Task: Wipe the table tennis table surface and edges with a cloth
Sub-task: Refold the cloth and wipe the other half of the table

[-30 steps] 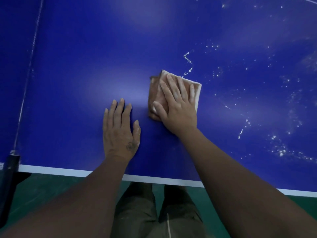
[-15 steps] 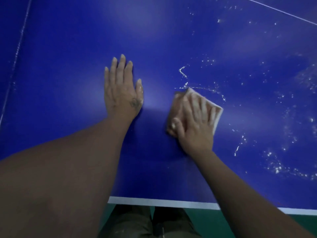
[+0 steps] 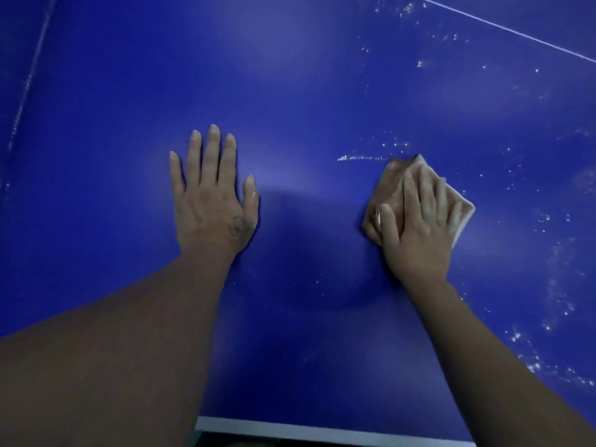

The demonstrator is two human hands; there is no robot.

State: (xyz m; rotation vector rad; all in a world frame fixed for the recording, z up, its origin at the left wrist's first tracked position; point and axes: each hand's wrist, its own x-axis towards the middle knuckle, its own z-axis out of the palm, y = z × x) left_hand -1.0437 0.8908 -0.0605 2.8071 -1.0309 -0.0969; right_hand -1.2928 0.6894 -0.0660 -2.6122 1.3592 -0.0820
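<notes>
The blue table tennis table [image 3: 306, 91] fills the view. A folded tan cloth [image 3: 392, 191] lies flat on it at the centre right. My right hand [image 3: 419, 227] presses down on the cloth with straight, spread fingers and covers most of it. My left hand [image 3: 213, 201] rests flat on the bare surface at the centre left, fingers straight, well apart from the cloth. White dust specks [image 3: 548, 301] dot the surface to the right of the cloth, and a short white smear [image 3: 354, 158] lies just left of the cloth's far corner.
The table's white near edge [image 3: 322, 432] runs along the bottom. A thin white line [image 3: 503, 27] crosses the top right corner. A faint pale line [image 3: 25, 91] runs down the left side.
My right hand has slid the cloth to the right and slightly toward me, away from my left hand. The dust squiggle is now a short smear. My left hand stays planted.
</notes>
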